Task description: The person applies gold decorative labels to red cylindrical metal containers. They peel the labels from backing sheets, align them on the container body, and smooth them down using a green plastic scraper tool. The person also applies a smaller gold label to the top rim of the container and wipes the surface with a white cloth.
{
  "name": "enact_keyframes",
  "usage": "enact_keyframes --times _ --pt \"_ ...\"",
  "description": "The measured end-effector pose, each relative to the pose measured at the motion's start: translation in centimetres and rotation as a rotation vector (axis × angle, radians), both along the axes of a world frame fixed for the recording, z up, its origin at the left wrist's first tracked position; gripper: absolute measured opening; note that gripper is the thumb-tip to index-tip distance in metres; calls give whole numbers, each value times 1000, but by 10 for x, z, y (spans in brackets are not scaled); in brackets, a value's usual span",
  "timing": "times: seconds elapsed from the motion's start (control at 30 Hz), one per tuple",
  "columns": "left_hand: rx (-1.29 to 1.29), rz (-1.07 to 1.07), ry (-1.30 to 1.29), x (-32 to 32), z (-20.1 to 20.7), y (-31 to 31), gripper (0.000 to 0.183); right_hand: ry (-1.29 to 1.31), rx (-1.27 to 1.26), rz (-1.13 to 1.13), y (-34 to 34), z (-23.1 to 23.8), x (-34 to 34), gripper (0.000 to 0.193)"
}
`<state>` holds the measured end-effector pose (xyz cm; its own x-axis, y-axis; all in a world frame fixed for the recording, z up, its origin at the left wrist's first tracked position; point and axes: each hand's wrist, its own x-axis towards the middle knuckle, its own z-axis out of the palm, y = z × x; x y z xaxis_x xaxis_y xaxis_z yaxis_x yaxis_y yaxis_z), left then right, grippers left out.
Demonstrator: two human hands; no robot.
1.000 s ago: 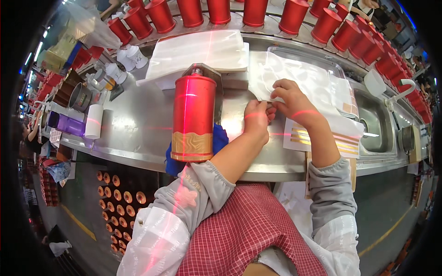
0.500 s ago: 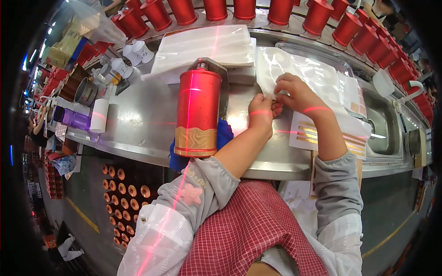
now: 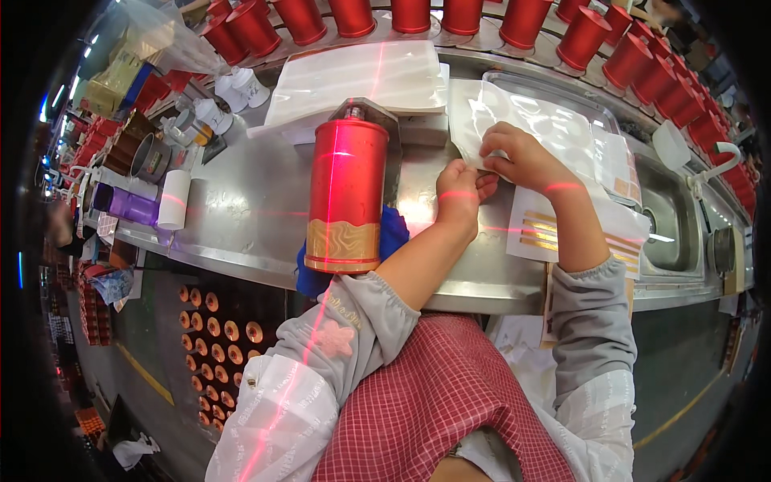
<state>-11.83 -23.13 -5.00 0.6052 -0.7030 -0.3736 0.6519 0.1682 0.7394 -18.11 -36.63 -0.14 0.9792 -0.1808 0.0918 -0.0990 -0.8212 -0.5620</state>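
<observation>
A red metallic cylinder (image 3: 348, 185) with a wavy gold band round its lower end lies on a holder in front of me, a blue cloth (image 3: 393, 230) under its near end. To its right, my left hand (image 3: 461, 193) is closed at the near left corner of a glossy translucent sheet (image 3: 540, 120) with rounded shapes on it. My right hand (image 3: 524, 157) meets it there, thumb and forefinger pinched on that corner. What lies between the fingertips is too small to make out. Nearer me, a white sheet with gold stripes (image 3: 540, 233) rests on the steel counter.
A stack of white sheets (image 3: 353, 80) lies behind the cylinder. Red cylinders (image 3: 411, 12) line a curved conveyor at the back. At right is a sink (image 3: 671, 241) with a white tap (image 3: 727, 150). A paper roll (image 3: 173, 201) and purple bottle (image 3: 132, 206) are left.
The red cylinders at the back have shifted along the conveyor. My hands stay at the sheet's corner, with only slight finger movement.
</observation>
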Motion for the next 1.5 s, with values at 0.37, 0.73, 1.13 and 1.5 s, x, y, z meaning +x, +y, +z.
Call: enact_keyframes --times 0.37,0.73,1.13,1.5 --pt "7 12 -81 1 -5 -2 15 69 -113 -26 5 9 14 12" --pt "29 13 -99 1 -8 -3 15 154 -27 -41 6 12 21 12" --pt "78 41 -115 -1 -7 -2 16 -75 -108 -133 -22 -5 17 9" --pt "124 62 -88 -7 3 1 15 -52 -605 -887 -163 -28 -110 51"
